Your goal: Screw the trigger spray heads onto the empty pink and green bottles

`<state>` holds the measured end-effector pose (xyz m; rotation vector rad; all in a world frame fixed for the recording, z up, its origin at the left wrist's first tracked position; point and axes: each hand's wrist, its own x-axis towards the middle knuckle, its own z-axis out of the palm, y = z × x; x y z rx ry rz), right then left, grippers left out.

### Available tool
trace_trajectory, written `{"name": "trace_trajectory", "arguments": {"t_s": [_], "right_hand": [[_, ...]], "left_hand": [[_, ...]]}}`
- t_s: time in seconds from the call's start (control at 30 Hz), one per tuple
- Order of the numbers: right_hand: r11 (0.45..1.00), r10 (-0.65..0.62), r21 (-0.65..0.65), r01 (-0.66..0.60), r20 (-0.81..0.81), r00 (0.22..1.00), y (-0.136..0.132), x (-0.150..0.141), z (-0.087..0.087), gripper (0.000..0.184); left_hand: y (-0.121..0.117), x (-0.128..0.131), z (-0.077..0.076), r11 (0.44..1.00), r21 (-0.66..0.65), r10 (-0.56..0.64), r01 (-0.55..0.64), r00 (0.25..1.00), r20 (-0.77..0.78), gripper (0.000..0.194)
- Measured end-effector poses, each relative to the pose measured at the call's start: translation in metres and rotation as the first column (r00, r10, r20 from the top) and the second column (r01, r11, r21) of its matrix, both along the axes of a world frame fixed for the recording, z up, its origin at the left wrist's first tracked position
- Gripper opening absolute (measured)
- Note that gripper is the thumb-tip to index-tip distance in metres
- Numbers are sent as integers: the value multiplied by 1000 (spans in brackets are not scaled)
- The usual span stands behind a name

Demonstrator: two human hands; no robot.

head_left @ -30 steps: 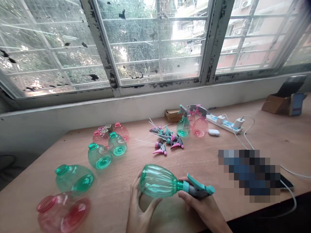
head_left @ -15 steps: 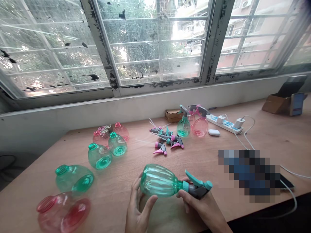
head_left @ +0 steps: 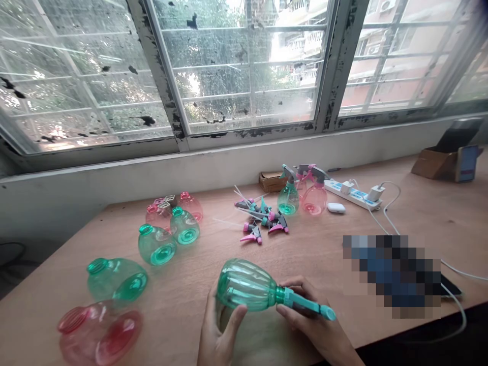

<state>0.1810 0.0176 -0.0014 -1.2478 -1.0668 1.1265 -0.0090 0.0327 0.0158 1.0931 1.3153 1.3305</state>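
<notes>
A transparent green spray bottle (head_left: 247,285) lies sideways in the air between my hands, its base to the left. My left hand (head_left: 221,325) cups the base end, thumb on the near side. At the neck, the fingers of my right hand (head_left: 312,317) close round the collar of the teal and grey spray head (head_left: 307,303), which points right. Several loose spray heads (head_left: 263,218) with pink or teal parts and thin tubes lie beyond the bottle. To the left stand open green bottles (head_left: 156,246) and pink bottles (head_left: 101,333) without heads.
Behind the loose heads stand a green spray bottle (head_left: 287,198) and pink spray bottles (head_left: 314,198) with heads on. A power strip (head_left: 353,194), a white earphone case (head_left: 336,208) and a small cardboard box (head_left: 272,181) are near the wall. A blurred-out device (head_left: 392,274) with cables lies right.
The spray head has turned about the bottle's axis, so its trigger side now faces up toward me. My right fingers have shifted round the collar, and the bottle's base has moved slightly left.
</notes>
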Motion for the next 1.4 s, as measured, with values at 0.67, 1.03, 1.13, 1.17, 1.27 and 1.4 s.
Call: {"name": "trace_trajectory", "arguments": {"t_s": [0.67, 1.03, 1.13, 1.17, 1.27, 1.4], "right_hand": [[1000, -9, -13, 8, -79, 997, 4, 2, -7, 41], [1000, -13, 7, 13, 6, 1000, 3, -2, 2, 36], [1000, 1, -7, -1, -53, 999, 3, 1, -3, 39], [1000, 9, -15, -10, -89, 996, 4, 2, -5, 41], [999, 17, -29, -22, -154, 988, 4, 4, -10, 46], [999, 38, 1, -38, -51, 998, 3, 4, -6, 35]], "left_hand": [[7, -9, -15, 995, 49, -78, 81, 995, -58, 72], [6, -6, -17, 999, 49, -15, 14, 1000, 14, 75], [7, -6, -14, 996, 75, -46, 48, 998, -31, 72], [7, -6, -13, 995, 91, -43, 47, 998, -43, 70], [5, -3, -12, 993, 119, -10, 18, 998, -66, 67], [3, -2, -12, 996, 88, -15, 15, 1000, -3, 79]]}}
